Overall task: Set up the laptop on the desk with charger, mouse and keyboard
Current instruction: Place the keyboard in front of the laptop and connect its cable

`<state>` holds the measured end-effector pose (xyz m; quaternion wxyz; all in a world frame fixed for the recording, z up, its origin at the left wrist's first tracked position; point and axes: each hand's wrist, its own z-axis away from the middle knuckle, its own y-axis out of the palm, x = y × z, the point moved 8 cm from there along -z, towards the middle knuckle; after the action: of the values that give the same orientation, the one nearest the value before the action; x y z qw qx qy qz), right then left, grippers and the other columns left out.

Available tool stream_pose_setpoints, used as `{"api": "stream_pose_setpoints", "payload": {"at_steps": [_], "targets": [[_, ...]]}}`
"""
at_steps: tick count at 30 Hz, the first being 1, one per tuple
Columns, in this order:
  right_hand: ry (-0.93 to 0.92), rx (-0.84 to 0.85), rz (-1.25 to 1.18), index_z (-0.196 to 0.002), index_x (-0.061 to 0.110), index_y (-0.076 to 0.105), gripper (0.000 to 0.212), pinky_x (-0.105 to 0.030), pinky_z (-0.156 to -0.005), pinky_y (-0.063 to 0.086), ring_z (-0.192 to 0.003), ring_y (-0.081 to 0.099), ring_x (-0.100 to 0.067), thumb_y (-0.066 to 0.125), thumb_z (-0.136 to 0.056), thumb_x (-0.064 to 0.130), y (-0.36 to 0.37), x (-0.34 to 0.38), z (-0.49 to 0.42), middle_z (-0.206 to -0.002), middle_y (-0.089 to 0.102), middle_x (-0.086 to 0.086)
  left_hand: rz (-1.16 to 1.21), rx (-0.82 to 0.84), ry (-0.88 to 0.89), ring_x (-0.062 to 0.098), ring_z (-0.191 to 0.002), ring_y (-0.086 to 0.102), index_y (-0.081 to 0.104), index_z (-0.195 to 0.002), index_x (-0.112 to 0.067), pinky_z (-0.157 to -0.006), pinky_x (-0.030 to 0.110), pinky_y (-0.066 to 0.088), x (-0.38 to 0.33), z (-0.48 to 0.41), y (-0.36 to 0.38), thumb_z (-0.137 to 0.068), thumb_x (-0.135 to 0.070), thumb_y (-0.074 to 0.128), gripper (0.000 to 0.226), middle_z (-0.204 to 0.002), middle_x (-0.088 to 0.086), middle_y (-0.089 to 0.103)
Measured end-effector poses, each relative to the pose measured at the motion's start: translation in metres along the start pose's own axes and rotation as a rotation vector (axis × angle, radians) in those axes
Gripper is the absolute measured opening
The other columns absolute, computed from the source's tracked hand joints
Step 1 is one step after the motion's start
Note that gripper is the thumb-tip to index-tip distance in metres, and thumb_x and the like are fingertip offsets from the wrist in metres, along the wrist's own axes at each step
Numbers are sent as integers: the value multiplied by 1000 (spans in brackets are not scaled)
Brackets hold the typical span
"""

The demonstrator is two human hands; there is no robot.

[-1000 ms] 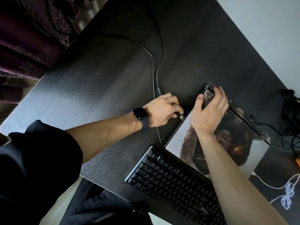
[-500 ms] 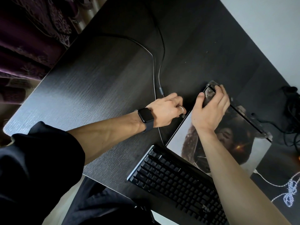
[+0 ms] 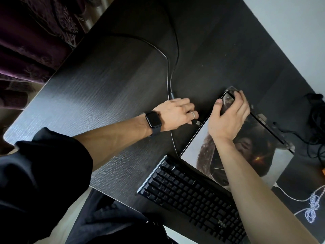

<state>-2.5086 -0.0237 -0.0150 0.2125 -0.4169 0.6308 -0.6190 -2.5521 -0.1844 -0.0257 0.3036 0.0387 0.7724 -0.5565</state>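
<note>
Since a second ago the left hand [image 3: 175,113] has edged its plug [image 3: 197,122] closer to the laptop [image 3: 274,161], and the tip now sits just beside the laptop's left edge; whether it touches cannot be told.

Nearest the camera are a black sleeve [image 3: 44,173], pushed up the left forearm, and dark clothing below the desk edge. A black keyboard [image 3: 190,192] lies at an angle along the near edge of the desk [image 3: 105,88]. Just beyond it lies the laptop, its lid showing a printed picture.

The left hand, with a dark watch [image 3: 153,119] at the wrist and a ring [image 3: 193,114] on one finger, has its fingers curled round the plug and pinches it. The right hand [image 3: 226,120] grips the laptop's far left corner, thumb down the side and fingers curled over the top.

Past the left hand two black cables [image 3: 168,67] run side by side, then part across the dark, wood-grained top. A thin cable shows again on the hand's near side, going towards the keyboard. At the right a white cord [image 3: 313,208] lies bundled, with a black tangle [image 3: 316,117] of wires farther back.

Beyond the desk's left corner hangs purple patterned fabric [image 3: 26,41]; a pale wall [image 3: 290,23] runs along the far right side.
</note>
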Motion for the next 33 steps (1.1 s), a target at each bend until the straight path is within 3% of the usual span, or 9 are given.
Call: {"api": "stream_pose_setpoints", "payload": {"at_steps": [4, 7, 11, 14, 20, 30, 33], "targets": [[-4, -2, -4, -140, 10, 49, 52, -40, -111, 36, -138, 40, -27, 50, -96, 39, 0, 0, 0, -150, 45, -8, 43, -23, -101, 20, -94, 57, 69, -95, -21, -75, 34, 48, 11, 1, -9, -95, -39, 50, 26, -95, -5, 65], [-2, -1, -4, -140, 10, 49, 52, -39, -112, 36, -138, 40, -26, 50, -96, 38, -1, 0, 1, -149, 45, -8, 83, 14, -186, 21, -107, 52, 71, -88, -24, -84, 36, 43, 14, -3, -5, -89, -39, 62, 17, -112, -3, 59], [-15, -16, -2, -139, 9, 49, 52, -37, -111, 33, -137, 41, -28, 51, -96, 37, -1, 1, 0, -149, 46, -9, 204, 81, -387, 18, -124, 38, 72, -82, -28, -96, 30, 29, 16, -8, -1, -84, -36, 64, 11, -126, -10, 50], [-8, -15, 4, -139, 9, 50, 51, -38, -111, 34, -137, 41, -27, 51, -96, 38, 0, -1, 0, -149, 46, -8, 227, 156, -503, 13, -126, 30, 72, -80, -29, -96, 26, 23, 18, -14, -2, -83, -36, 63, 11, -129, -16, 43], [-11, -11, 7, -140, 9, 49, 52, -33, -112, 32, -137, 41, -26, 51, -96, 38, 0, -1, -1, -149, 46, -8, 227, 264, -596, 12, -124, 28, 59, -70, -33, -96, 27, 24, 16, -20, -3, -79, -36, 61, 10, -125, -19, 40], [-19, -31, 14, -138, 8, 51, 51, -30, -113, 27, -136, 42, -28, 52, -96, 36, -2, 1, 0, -148, 47, -9, 293, 231, -718, 13, -123, 27, 62, -67, -28, -88, 26, 20, 16, -11, 0, -79, -35, 62, 14, -120, -21, 41], [-9, -25, 16, -139, 9, 51, 51, -30, -112, 27, -137, 42, -27, 52, -96, 37, -2, 1, 0, -149, 47, -8, 249, 215, -716, 16, -124, 27, 67, -74, -29, -89, 28, 23, 14, -9, 2, -80, -36, 60, 12, -122, -19, 41]]}}
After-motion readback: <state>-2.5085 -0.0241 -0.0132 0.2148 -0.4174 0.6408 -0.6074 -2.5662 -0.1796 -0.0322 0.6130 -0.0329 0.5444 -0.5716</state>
